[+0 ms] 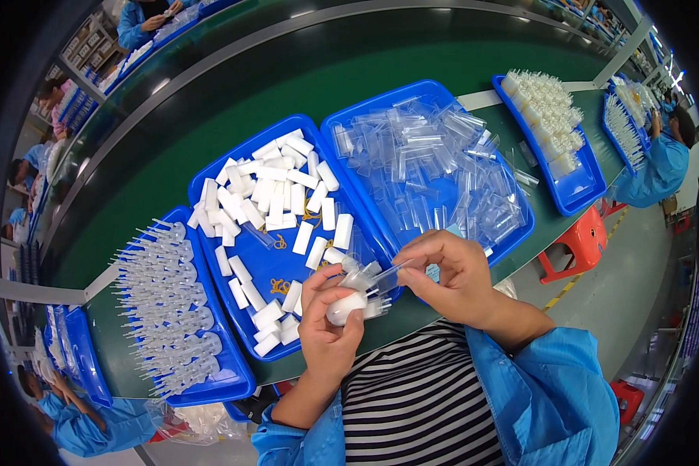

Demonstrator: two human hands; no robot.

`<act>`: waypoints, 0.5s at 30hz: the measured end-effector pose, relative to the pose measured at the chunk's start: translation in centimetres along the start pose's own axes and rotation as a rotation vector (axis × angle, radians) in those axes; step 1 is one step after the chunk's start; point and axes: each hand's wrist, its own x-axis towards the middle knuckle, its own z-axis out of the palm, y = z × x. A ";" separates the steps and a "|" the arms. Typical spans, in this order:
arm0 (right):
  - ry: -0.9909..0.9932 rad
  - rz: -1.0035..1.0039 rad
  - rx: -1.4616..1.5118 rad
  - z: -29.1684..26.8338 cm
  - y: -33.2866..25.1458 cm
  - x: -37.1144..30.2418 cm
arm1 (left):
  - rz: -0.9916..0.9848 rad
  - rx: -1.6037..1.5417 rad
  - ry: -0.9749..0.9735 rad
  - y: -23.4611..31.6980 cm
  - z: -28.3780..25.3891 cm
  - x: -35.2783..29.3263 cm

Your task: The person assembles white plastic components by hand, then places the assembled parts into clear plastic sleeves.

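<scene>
Here, in the lower centre of the frame, the left hand (pixel 324 342) grips a white-and-clear plastic part (pixel 345 309); the right hand (pixel 457 278) pinches a clear piece (pixel 389 274).

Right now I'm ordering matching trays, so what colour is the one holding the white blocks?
The tray is blue, best seen in the head view.

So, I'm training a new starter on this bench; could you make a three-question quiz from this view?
1. True or false: the left hand is empty.
2. What is the right hand pinching?
3. Where is the tray of white blocks relative to the tray of clear pieces?
A) to its left
B) to its right
C) underneath it

Key: 1. False, it holds a white part. 2. A clear plastic piece. 3. A.
</scene>
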 end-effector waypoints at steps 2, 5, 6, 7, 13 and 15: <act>-0.004 0.136 0.167 0.3 0.2 -0.3 | -0.004 0.007 0.004 0.1 0.1 -0.1; 0.014 0.298 0.392 0.7 0.5 -0.4 | 0.034 0.055 -0.007 0.2 0.3 -0.1; 0.014 0.300 0.394 0.6 0.5 -0.3 | 0.051 0.085 -0.008 0.2 0.3 0.0; 0.005 0.373 0.453 0.4 0.4 -0.2 | 0.068 0.115 -0.009 0.2 0.2 0.0; 0.126 0.334 0.559 0.1 0.5 -0.5 | 0.004 0.019 0.042 0.1 0.2 0.0; 0.137 0.316 0.506 0.2 0.4 -0.6 | 0.016 0.071 0.025 0.1 0.2 -0.1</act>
